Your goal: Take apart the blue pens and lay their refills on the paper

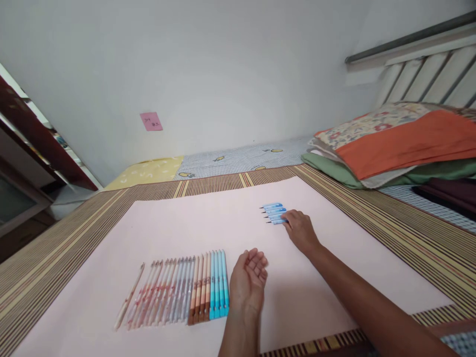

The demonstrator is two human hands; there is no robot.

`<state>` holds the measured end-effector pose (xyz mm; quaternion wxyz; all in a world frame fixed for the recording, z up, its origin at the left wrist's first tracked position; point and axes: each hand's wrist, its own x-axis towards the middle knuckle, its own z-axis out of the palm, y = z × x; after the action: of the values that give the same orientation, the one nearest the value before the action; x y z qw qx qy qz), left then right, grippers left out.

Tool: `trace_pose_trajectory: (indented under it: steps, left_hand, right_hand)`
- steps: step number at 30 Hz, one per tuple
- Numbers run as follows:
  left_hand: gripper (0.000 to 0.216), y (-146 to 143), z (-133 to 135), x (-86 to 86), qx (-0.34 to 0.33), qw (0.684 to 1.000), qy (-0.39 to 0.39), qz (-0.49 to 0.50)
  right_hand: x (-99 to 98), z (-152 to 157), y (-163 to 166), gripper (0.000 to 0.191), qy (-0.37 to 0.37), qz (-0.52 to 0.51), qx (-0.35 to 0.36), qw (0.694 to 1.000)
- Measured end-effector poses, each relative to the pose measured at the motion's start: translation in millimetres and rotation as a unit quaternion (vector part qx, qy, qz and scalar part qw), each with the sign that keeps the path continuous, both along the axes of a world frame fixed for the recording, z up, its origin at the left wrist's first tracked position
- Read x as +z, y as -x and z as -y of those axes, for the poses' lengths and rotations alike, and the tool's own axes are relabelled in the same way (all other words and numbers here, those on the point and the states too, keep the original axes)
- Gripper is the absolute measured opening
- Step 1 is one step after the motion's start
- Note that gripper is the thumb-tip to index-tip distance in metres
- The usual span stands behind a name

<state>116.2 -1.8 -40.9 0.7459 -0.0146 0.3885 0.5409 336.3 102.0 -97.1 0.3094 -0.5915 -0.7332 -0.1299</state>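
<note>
On the large pale pink sheet, my right hand has its fingertips closed at the right end of the nearest piece in a short column of blue pencil-like sticks with dark points facing left. Palm up, my left hand is empty, its fingers loosely curled. Just left of it lie blue pens, side by side. Brown-and-peach pens adjoin them, followed by several clear and pinkish pens. One pale pen lies slanted at the row's left end, slightly apart.
Beneath the sheet is a striped mat. Folded bedding is piled at the right, below a white radiator. A pink note is stuck to the wall behind. Yellow cloth lies along the back left.
</note>
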Motion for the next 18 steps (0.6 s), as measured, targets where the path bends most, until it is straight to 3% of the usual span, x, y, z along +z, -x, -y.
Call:
trace_pose_trajectory:
  steps: [5, 9, 14, 18]
  left_hand:
    - [0.019, 2, -3, -0.1, 0.002, 1.0, -0.005, -0.001]
    - [0.019, 4, -3, -1.8, -0.001, 1.0, -0.028, 0.002]
    - [0.014, 5, 13, -1.7, 0.027, 0.992, -0.118, -0.038]
    - [0.024, 23, 35, 7.9, 0.063, 0.956, -0.251, -0.139]
  right_hand:
    - [10.0, 8, 0, 0.026, -0.007, -0.067, -0.001, 0.998]
    - [33.7, 42, -9, 0.027, -0.008, -0.154, 0.005, 0.988]
    - [51.0, 136, -21, 0.029, 0.071, -0.3, -0.033, 0.951]
    - [32.1, 224, -10, 0.032, 0.124, -0.357, -0.062, 0.924]
